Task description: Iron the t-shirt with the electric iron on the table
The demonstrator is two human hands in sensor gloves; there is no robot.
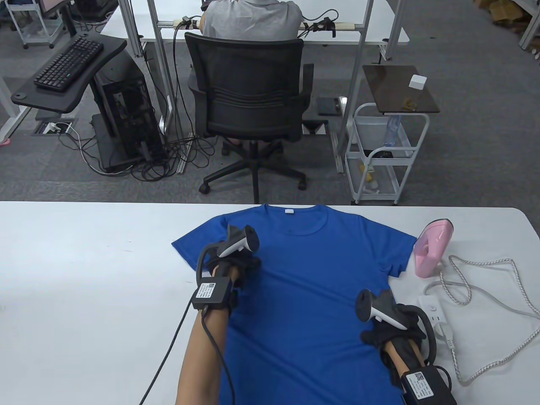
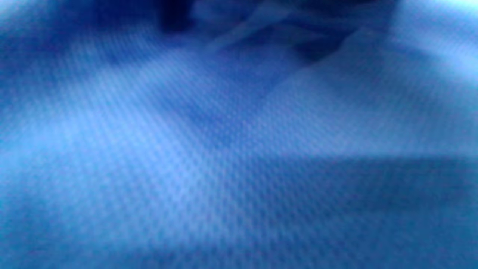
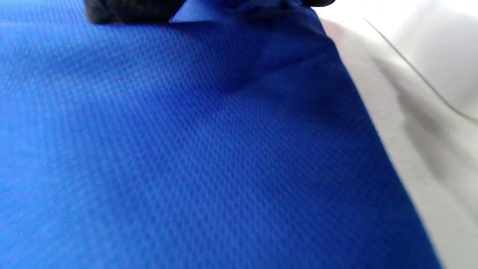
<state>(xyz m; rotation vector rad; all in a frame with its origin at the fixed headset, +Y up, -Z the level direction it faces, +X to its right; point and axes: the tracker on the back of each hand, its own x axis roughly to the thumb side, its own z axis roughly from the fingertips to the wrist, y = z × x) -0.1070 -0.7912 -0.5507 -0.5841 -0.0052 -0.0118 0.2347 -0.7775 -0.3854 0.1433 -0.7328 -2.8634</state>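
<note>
My right hand (image 1: pixel 390 327) rests on the blue t-shirt (image 1: pixel 303 291), nearer the pink iron (image 1: pixel 431 249) than my left hand (image 1: pixel 234 263). I cannot tell either hand's finger spread.

This is an office or lab workspace, likely one set up for recording. Grey carpet tiles (image 1: pixel 464 55) cover the floor. Beyond the white worktop (image 1: pixel 84 261) a person in a grey shirt (image 1: pixel 251 19) sits with their back turned on a black mesh office chair (image 1: pixel 249 105) at another white desk (image 1: pixel 392 29) framed with aluminium posts (image 1: pixel 160 63). To the left a black stand carries a keyboard (image 1: pixel 67 63) above a computer tower (image 1: pixel 124 122), with loose cables (image 1: pixel 160 160) on the floor. A white wheeled cart (image 1: pixel 386 156) stands to the right, holding what may be a water bottle.
</note>
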